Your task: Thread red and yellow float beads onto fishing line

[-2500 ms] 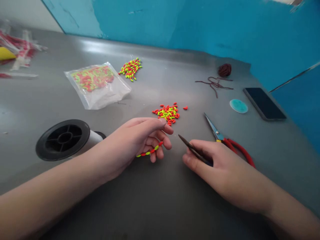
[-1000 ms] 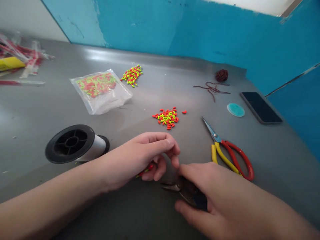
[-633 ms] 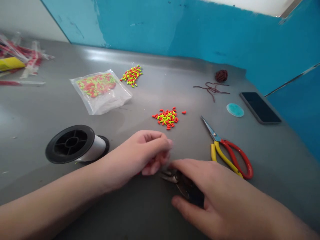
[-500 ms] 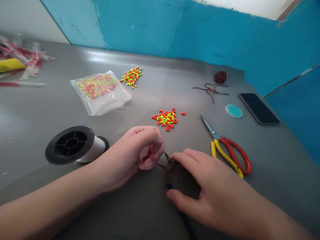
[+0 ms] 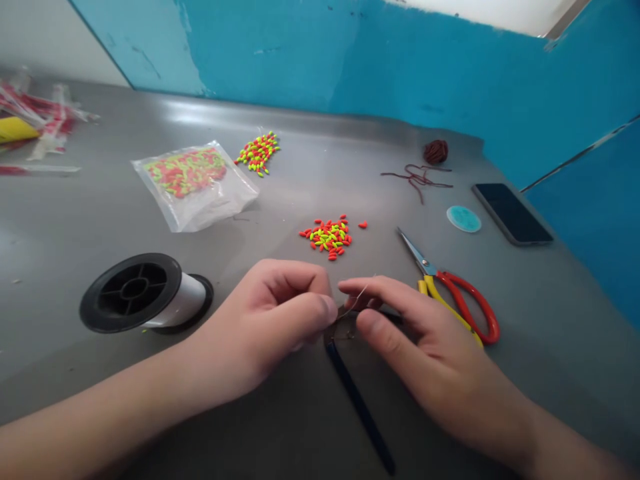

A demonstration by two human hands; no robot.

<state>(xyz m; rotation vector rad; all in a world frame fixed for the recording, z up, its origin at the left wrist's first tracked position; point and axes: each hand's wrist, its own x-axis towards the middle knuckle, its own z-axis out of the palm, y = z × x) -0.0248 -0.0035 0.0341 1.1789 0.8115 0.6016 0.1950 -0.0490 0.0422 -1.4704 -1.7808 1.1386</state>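
Note:
My left hand [image 5: 287, 317] is closed in a pinch, thumb against the bent forefinger. From its fingertips a thin, clear line [image 5: 356, 303] curves up to the right. Near that line my right hand [image 5: 425, 347] is open, its thumb and forefinger apart, with nothing gripped between them. Between and below the hands lie small pointed pliers with dark blue handles [image 5: 360, 408] spread apart; their jaws are mostly hidden by my hands. Just beyond my hands sits a pile of small red and yellow-green oval beads [image 5: 330, 236].
A spool of clear line [image 5: 193, 300] stands at left. Behind are a bead bag [image 5: 200, 187] and another bead pile [image 5: 259, 153]. At right lie scissors [image 5: 450, 287], a turquoise disc [image 5: 464, 219], a phone [image 5: 513, 213] and brown cord [image 5: 436, 152]. Plastic wrappers [image 5: 50, 120] lie far left.
My right hand has let go of the pliers, which now lie on the table, and its fingers have come up near the line. My left hand has turned, thumb now on top.

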